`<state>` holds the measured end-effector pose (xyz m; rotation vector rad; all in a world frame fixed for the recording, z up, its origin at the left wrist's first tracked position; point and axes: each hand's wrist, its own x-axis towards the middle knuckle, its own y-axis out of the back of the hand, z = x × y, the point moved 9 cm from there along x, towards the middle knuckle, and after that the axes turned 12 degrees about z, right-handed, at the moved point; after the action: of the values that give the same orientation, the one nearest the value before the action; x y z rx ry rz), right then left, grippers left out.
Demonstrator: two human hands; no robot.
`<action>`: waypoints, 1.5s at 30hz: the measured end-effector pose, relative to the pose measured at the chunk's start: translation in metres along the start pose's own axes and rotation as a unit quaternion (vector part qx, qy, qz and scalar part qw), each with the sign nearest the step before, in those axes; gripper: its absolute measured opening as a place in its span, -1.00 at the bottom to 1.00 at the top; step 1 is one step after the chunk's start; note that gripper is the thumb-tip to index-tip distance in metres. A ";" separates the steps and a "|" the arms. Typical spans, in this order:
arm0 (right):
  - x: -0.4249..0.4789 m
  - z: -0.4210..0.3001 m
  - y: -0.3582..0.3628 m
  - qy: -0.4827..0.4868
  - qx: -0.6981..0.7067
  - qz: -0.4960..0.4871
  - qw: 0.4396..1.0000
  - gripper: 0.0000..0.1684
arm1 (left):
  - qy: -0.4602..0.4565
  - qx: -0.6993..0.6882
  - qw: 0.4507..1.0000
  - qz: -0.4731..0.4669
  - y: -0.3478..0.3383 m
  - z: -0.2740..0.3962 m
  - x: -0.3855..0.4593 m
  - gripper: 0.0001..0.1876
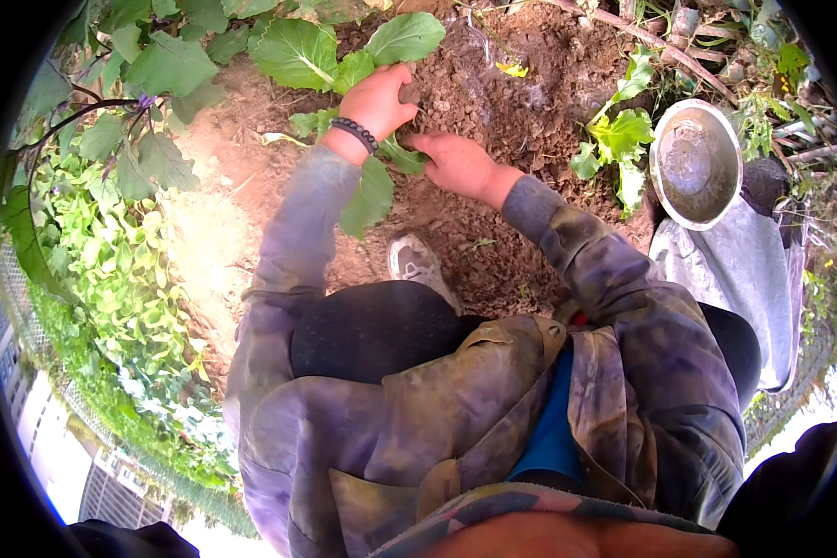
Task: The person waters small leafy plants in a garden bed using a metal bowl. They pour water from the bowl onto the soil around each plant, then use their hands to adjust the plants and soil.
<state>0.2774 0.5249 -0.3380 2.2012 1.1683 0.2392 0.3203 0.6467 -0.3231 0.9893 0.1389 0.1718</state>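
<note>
My left hand [376,104], with a dark bead bracelet at the wrist, is at the base of a broad-leaved green plant [300,52]. Its thumb and fingers are apart at the soil [467,125]; whether something lies between them is hard to tell. Just below and to the right, my right hand [460,164] reaches in from the right, fingertips low against the soil beside a green leaf [406,157]. Its fingertips are partly hidden, so a hold cannot be made out. Another large leaf [368,199] hangs beneath my left wrist.
Another leafy plant [621,136] grows to the right. Beyond it a metal basin [697,164] sits by a pale grey cloth or sack [732,272]. Sticks [655,42] lie at upper right, dense greenery [118,279] at left. My shoe [418,265] is on the soil below.
</note>
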 end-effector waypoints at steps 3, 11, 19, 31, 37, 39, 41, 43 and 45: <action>-0.009 -0.013 -0.008 0.006 -0.008 -0.015 1.000 -0.49 | -0.007 0.111 0.992 -0.056 -0.030 -0.005 0.001 -0.52; -0.002 0.011 0.010 0.014 -0.012 0.048 0.999 -0.46 | -0.037 0.079 0.993 -0.084 -0.010 -0.021 -0.018 -0.78; 0.038 0.024 -0.002 0.120 -0.284 -0.003 0.951 -0.37 | -0.140 0.194 0.964 -0.118 0.019 0.001 -0.051 -0.76; 0.036 0.019 -0.021 0.078 -0.318 0.021 0.945 -0.34 | -0.121 0.150 0.980 -0.056 0.035 -0.012 -0.054 -0.73; 0.049 0.024 -0.036 0.072 -0.292 0.021 0.954 -0.28 | -0.113 0.132 0.985 -0.002 0.042 -0.009 -0.059 -0.67; 0.052 0.026 -0.037 0.059 -0.286 0.005 0.956 -0.31 | -0.112 0.111 0.987 0.015 0.048 -0.003 -0.061 -0.64; 0.051 0.025 -0.035 0.059 -0.314 -0.010 0.947 -0.37 | -0.112 0.089 0.989 0.035 0.051 0.006 -0.061 -0.62; 0.040 0.013 -0.017 0.077 -0.283 0.052 0.955 -0.33 | -0.113 0.071 0.990 0.054 0.053 0.017 -0.060 -0.62; 0.018 0.002 -0.001 0.088 -0.255 0.061 0.961 -0.28 | -0.148 0.038 0.987 0.045 0.057 0.037 -0.057 -0.63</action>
<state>0.2876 0.5389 -0.3423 1.8162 0.9299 0.7172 0.2669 0.6352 -0.2530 1.0863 -0.1720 0.1000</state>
